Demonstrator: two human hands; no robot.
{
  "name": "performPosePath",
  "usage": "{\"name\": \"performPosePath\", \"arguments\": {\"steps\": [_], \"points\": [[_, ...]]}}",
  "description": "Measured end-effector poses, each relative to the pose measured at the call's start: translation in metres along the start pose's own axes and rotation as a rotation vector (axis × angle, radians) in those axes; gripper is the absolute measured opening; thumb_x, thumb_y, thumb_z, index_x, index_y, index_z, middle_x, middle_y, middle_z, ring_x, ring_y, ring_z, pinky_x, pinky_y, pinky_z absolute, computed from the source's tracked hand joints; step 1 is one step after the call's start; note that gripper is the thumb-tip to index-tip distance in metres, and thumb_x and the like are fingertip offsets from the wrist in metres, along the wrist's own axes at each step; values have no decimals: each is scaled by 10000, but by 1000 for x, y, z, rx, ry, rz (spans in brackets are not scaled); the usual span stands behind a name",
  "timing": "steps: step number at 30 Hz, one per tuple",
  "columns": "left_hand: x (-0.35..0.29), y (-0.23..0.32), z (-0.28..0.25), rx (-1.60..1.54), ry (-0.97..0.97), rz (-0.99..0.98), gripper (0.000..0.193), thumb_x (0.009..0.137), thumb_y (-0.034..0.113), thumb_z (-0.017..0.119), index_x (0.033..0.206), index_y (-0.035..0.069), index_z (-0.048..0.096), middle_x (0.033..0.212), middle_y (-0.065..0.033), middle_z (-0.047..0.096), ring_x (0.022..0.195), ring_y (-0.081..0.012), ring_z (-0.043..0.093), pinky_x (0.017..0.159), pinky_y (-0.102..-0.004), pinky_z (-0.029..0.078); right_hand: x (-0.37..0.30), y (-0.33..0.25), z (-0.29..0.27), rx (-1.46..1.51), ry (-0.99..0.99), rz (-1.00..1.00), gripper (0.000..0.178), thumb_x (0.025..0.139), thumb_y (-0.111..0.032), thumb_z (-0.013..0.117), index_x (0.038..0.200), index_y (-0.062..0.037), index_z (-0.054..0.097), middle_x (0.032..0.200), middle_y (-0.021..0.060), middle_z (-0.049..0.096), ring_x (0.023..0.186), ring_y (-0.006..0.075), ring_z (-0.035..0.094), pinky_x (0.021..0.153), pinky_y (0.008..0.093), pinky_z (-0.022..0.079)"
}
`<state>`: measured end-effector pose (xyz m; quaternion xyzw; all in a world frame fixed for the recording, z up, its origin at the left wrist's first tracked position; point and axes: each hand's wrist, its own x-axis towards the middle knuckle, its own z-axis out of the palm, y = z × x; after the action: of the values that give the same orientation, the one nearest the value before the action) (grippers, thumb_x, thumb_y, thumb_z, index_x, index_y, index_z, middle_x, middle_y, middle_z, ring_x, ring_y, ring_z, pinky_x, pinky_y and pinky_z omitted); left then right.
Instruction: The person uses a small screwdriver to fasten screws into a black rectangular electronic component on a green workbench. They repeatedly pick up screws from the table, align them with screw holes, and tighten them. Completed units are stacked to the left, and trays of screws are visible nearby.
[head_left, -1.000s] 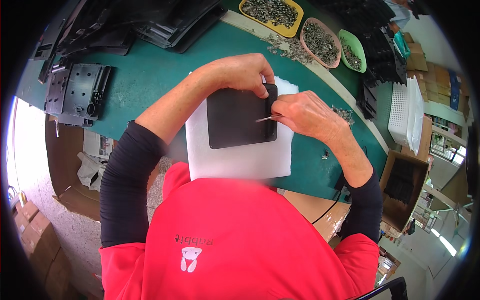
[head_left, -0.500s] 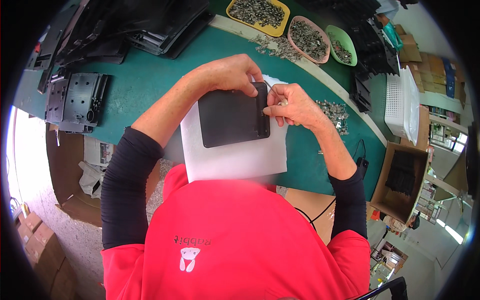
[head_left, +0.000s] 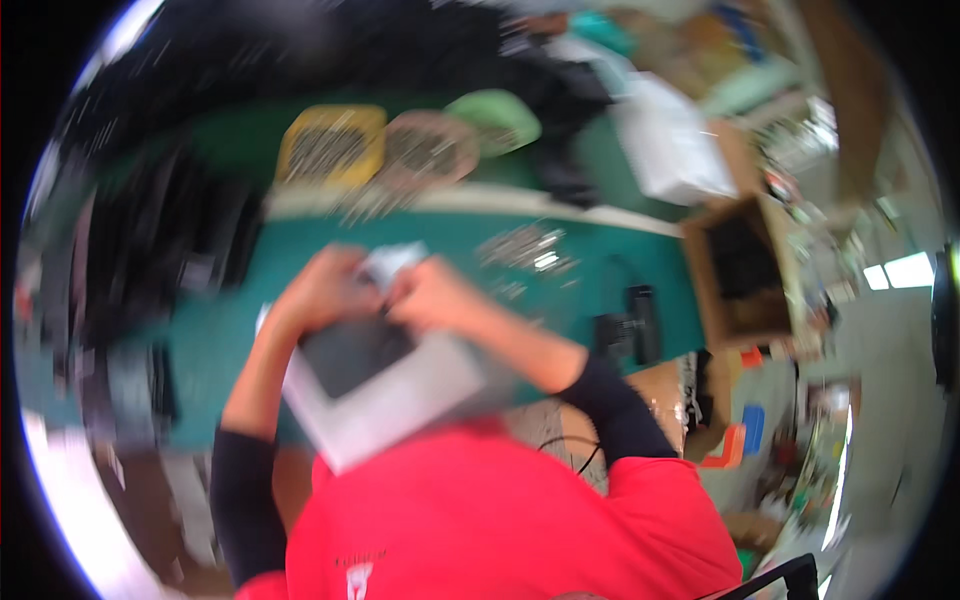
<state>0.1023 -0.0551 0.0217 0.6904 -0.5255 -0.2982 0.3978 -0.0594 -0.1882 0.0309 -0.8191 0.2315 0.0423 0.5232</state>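
Around my work on the green tabletop (head_left: 220, 330) stand a yellow squarish plastic tray (head_left: 335, 113), a pink rounded plastic tray (head_left: 432, 118) and a light-green plastic tray (head_left: 490, 100), beyond a whitish strip (head_left: 510, 202); small silvery metal parts (head_left: 525, 248) lie loose to my right, near a black oblong device (head_left: 645, 325) and an open brown cardboard box (head_left: 716, 318). Dark stacked plastic parts (head_left: 160, 230) crowd my left. Directly in the way of the view are my own left hand (head_left: 335, 290) and right hand (head_left: 430, 295), which cover the far side of the black flat panel (head_left: 360, 355). Motion blur smears both hands: my fingers are bent and near one another at that far side, but whether they are closed on anything I cannot tell. The panel lies on a white soft-looking sheet (head_left: 435, 385) before my red fabric shirt (head_left: 500, 520), one corner pointing toward my body, its near edge slanting from lower left to upper right. With its far side hidden, its long axis cannot be made out.
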Motion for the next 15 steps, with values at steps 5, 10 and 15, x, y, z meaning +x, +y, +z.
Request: {"name": "performPosePath", "arguments": {"steps": [5,10,15], "points": [[4,2,8,154,60,-77,549,587,372,859,911,-11,637,866,-214,669,801,-329,653,723,-404,517,18,25,14,69,75,-60,82,676,-62,701,725,-18,653,601,88,635,480,171,608,433,344,494],[-10,17,7,167,79,-121,550,577,261,868,981,-27,631,873,-214,684,833,-318,676,754,-400,529,-10,14,13,-41,95,-124,155,742,-113,678,794,25,631,671,125,654,533,212,638,502,363,520],[-36,5,22,94,276,-240,511,608,244,853,978,-31,634,862,-204,688,813,-319,678,757,-403,529,-20,51,10,-132,173,-169,278,844,-169,539,1003,36,639,857,181,691,832,297,678,763,405,530]]}}
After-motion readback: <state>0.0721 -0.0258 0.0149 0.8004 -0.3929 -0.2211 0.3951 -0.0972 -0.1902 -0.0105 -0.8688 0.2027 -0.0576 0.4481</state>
